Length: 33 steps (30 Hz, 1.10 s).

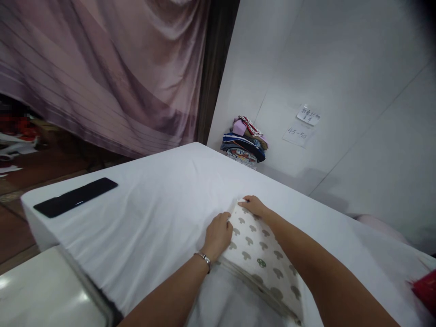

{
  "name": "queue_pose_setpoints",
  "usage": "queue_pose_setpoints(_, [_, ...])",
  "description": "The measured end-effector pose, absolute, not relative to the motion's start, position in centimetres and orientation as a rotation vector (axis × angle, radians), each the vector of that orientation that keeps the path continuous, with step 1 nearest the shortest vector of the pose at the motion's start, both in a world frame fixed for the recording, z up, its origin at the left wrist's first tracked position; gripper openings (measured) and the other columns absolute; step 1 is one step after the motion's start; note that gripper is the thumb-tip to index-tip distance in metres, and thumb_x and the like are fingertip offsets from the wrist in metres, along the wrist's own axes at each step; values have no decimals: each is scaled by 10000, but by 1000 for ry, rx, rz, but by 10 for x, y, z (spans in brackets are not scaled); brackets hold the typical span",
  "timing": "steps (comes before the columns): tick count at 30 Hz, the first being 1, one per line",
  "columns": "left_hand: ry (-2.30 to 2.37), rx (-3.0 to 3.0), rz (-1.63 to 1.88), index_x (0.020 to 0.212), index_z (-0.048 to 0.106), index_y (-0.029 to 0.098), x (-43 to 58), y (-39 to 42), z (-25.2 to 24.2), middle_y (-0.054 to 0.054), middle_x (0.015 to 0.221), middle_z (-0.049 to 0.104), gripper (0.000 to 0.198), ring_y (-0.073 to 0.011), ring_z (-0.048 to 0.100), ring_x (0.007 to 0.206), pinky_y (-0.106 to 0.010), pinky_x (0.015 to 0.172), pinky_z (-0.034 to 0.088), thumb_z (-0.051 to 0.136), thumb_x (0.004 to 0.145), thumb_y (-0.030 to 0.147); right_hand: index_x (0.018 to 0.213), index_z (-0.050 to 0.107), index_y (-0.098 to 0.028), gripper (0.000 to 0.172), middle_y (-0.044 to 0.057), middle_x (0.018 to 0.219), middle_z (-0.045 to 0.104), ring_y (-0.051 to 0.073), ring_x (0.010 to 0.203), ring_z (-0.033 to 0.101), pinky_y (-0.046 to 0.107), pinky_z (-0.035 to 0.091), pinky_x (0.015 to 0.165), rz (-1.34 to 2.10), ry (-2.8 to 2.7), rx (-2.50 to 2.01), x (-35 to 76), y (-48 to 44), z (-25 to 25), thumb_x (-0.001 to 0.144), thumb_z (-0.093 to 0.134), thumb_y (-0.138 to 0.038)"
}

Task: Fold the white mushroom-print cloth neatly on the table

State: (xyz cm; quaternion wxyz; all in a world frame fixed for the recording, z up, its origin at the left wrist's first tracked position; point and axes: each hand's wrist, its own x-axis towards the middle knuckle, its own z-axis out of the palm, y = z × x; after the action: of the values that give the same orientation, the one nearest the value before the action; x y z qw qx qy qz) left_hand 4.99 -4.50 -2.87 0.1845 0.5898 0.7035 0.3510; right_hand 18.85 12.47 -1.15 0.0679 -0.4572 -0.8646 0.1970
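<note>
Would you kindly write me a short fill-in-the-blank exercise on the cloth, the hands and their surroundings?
1. The folded white fabric is printed with repeated grey-brown ____ shapes.
2. A silver metal bracelet circles the wrist of the person's ____ hand.
3. The lower white paper sheet on the pale grey wall bears the handwritten numbers ____.
4. The thin, flat rectangular object on the white-draped table is coloured ____.

Missing words: mushroom; left; 45-50; black.
</note>
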Motion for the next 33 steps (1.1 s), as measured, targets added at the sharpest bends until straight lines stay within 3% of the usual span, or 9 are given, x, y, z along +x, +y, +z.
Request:
queue_pose_setpoints(5, [2007, 1718, 988, 971, 565, 172, 51, -44, -31, -66, 978, 585, 241, -175, 523, 928, -272, 800, 364, 390, 807, 142, 785, 598, -184, 377, 28, 787, 648, 173, 750, 580, 250, 421, 652, 449, -2653, -1393, 184, 121, -13, 852, 398, -496])
queue_pose_setpoints(8, [2021, 1734, 991, 940, 567, 166, 51, -44, -31, -66, 956, 578, 222, -175, 523, 911, -275, 793, 367, 391, 806, 139, 833, 603, -187, 379, 61, 899, 654, 197, 842, 575, 282, 412, 740, 351, -2678, -1403, 182, 116, -14, 870, 376, -488])
queue_pose_setpoints(11, [2017, 1737, 989, 941, 564, 165, 51, -44, -29, -67, 955, 573, 226, -175, 522, 907, -278, 787, 368, 385, 808, 134, 1013, 584, -178, 396, 107, 1062, 625, 226, 996, 541, 319, 383, 838, 278, -2694, -1417, 180, 108, -16, 903, 324, -456])
queue_pose_setpoints(16, [2019, 1727, 964, 945, 559, 171, 52, -45, -28, -63, 968, 572, 226, -171, 515, 927, -273, 799, 363, 388, 805, 123, 1296, 411, -158, 503, 128, 1290, 498, 242, 1174, 443, 358, 335, 937, 253, -2720, -1440, 176, 98, -21, 918, 263, -453])
queue_pose_setpoints(22, [2023, 1747, 980, 944, 561, 170, 50, -43, -33, -56, 957, 578, 219, -165, 524, 910, -265, 795, 367, 394, 809, 133, 1329, 381, -161, 509, 107, 1365, 431, 229, 1256, 361, 393, 273, 999, 236, -2705, -1465, 173, 89, -11, 922, 240, -432])
queue_pose_setpoints(27, [2029, 1747, 964, 943, 564, 175, 50, -41, -34, -53, 956, 583, 222, -161, 532, 900, -264, 785, 372, 391, 811, 130, 1390, 277, -144, 569, 111, 1468, 253, 238, 1356, 166, 449, 140, 1065, 157, -2648, -1453, 175, 56, -17, 921, 223, -461])
queue_pose_setpoints(33, [2060, 1720, 959, 932, 567, 168, 48, -38, -34, -61, 946, 592, 215, -175, 542, 888, -281, 774, 378, 387, 814, 149, 1397, 268, -134, 598, 102, 1487, 191, 223, 1370, 117, 451, 77, 1084, 219, -2726, -1403, 170, 40, -18, 917, 224, -488])
